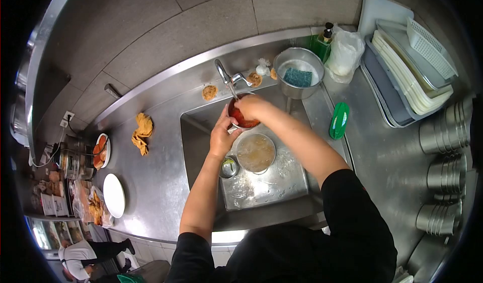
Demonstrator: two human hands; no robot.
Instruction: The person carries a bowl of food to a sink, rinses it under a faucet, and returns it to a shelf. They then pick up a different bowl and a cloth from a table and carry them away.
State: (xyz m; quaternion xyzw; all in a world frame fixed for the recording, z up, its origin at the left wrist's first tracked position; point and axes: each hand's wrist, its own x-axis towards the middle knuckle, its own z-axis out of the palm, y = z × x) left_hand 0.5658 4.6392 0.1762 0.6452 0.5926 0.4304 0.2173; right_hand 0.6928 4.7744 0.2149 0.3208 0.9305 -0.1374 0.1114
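Note:
Under the faucet (222,72), a bowl with red contents (236,116) is held over the sink (193,132). My left hand (221,134) grips the bowl's near left side, thumb at the rim. Reaching into the bowl from the right, my right hand (250,108) has its fingers down inside, where they are hidden. Below the hands, a round container of cloudy liquid (256,153) sits in the sink, with a small metal cup (229,167) at its left.
Behind the sink stand a metal pot (301,89) with a green scouring pad (298,77) and a soap bottle (322,45). A green brush (339,121) lies right, near stacked trays (402,81). A yellow cloth (142,132) and white plate (114,196) are left. Another person (80,255) is lower left.

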